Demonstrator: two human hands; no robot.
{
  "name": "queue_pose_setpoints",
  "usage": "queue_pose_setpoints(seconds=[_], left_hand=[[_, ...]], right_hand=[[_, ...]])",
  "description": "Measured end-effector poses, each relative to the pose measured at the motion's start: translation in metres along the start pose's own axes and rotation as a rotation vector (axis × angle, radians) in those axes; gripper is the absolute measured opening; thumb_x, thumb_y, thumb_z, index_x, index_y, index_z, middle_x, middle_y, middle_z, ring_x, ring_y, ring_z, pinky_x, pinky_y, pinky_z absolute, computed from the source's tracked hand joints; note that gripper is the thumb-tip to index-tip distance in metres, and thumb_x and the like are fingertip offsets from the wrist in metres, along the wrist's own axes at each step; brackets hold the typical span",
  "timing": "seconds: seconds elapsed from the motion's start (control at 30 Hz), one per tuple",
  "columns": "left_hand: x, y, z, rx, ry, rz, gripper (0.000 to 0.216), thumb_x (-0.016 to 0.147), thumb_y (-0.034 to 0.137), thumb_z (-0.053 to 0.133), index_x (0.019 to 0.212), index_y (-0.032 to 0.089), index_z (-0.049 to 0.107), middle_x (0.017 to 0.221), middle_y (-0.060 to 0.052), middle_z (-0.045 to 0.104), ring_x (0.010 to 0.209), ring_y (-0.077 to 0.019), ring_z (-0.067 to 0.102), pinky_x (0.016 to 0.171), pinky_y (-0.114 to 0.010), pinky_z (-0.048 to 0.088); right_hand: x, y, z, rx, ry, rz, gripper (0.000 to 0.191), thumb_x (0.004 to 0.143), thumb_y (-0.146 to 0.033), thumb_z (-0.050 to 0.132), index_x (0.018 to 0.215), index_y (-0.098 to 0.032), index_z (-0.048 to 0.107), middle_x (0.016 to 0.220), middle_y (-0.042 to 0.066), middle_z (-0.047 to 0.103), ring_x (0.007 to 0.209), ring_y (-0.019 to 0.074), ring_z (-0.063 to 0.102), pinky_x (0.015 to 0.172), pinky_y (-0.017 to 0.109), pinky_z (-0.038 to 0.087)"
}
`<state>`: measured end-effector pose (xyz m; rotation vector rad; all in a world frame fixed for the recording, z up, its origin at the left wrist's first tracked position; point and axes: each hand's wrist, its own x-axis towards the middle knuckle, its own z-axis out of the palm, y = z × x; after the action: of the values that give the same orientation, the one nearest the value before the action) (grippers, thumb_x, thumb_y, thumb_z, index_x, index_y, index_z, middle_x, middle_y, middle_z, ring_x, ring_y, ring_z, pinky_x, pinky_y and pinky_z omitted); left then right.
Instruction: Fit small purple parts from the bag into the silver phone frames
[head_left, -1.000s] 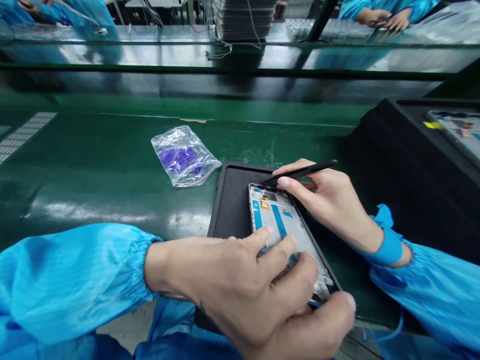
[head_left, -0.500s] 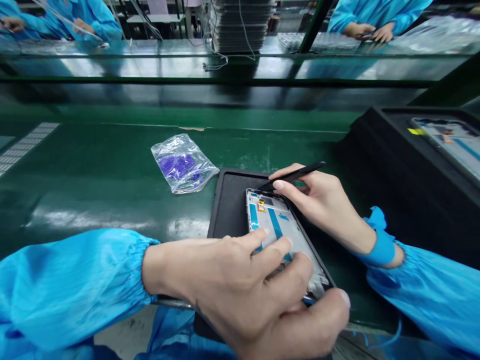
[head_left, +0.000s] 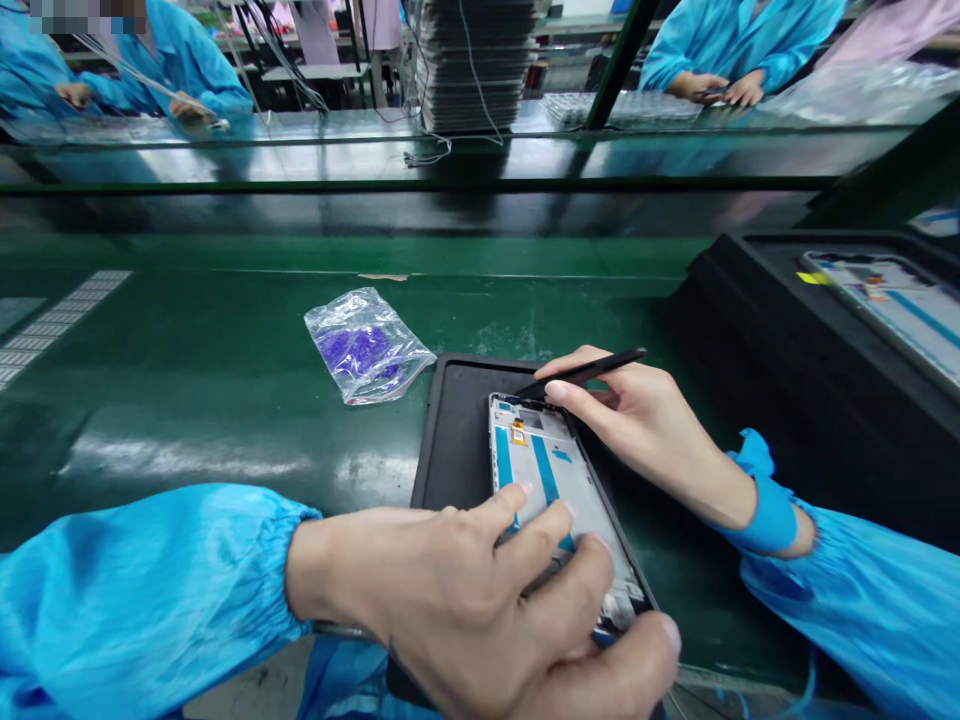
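Observation:
A silver phone frame with blue tape strips and a small orange flex part lies on a black foam tray. My left hand reaches over its lower half, fingers resting on the surface and thumb by the lower right corner, hiding that end. My right hand pinches slim black tweezers between thumb and fingers. The tip touches or hovers at the frame's upper edge; I cannot tell which.
A clear plastic bag with purple bits lies on the green bench, left of the tray. At right rises a stack of black trays, another phone frame on top. Co-workers in blue sleeves sit beyond the green rail.
The whole scene sits slightly lower in view as the camera tilts up. Both hands keep nearly the same pose on the frame and the tweezers.

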<state>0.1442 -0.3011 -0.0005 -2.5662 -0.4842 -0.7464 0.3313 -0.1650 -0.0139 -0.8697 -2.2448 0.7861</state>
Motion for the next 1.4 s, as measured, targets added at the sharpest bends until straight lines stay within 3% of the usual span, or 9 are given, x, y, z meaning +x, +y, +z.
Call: queue_pose_setpoints(seconds=[0.37,0.63,0.87,1.07,1.4], left_hand=[[0.001,0.003,0.005,-0.004,0.072,0.012,0.036,0.101,0.032,0.049,0.116,0.011,0.074,0.089,-0.011,0.077,0.080,-0.0270,0.076,0.068,-0.043,0.067],[-0.008,0.005,0.005,-0.025,0.034,0.024,0.034,0.096,0.034,0.060,0.117,0.011,0.073,0.093,-0.012,0.078,0.085,-0.0282,0.076,0.074,-0.045,0.066],[-0.012,0.007,0.004,-0.057,0.000,0.024,0.036,0.095,0.036,0.060,0.117,0.011,0.073,0.097,-0.012,0.078,0.087,-0.0285,0.077,0.077,-0.044,0.066],[-0.012,0.008,0.006,-0.045,0.006,0.010,0.036,0.096,0.036,0.060,0.120,0.011,0.071,0.098,-0.011,0.077,0.090,-0.0278,0.075,0.078,-0.044,0.066],[0.002,-0.003,-0.012,-0.027,-0.116,-0.039,0.039,0.102,0.029,0.050,0.134,0.012,0.063,0.105,-0.010,0.073,0.097,-0.0224,0.072,0.092,-0.042,0.062]], right_hand=[[-0.001,0.000,0.004,-0.047,0.014,-0.030,0.021,0.094,-0.038,0.061,0.093,-0.021,0.073,0.100,0.005,0.075,0.083,0.0220,0.071,0.073,0.036,0.057],[0.001,0.002,0.003,-0.005,0.029,0.038,0.024,0.093,-0.043,0.061,0.091,-0.022,0.072,0.101,0.006,0.076,0.086,0.0244,0.071,0.074,0.038,0.058],[0.002,0.001,-0.001,0.163,0.019,0.113,0.024,0.090,-0.047,0.064,0.090,-0.025,0.072,0.089,0.003,0.076,0.081,0.0238,0.073,0.067,0.035,0.059],[0.001,0.001,0.002,0.049,0.008,0.039,0.025,0.092,-0.045,0.062,0.091,-0.023,0.073,0.100,0.005,0.077,0.085,0.0236,0.072,0.073,0.037,0.059],[0.003,0.002,0.003,0.017,0.011,0.040,0.027,0.092,-0.047,0.061,0.091,-0.023,0.074,0.102,0.006,0.077,0.087,0.0252,0.072,0.074,0.039,0.058]])
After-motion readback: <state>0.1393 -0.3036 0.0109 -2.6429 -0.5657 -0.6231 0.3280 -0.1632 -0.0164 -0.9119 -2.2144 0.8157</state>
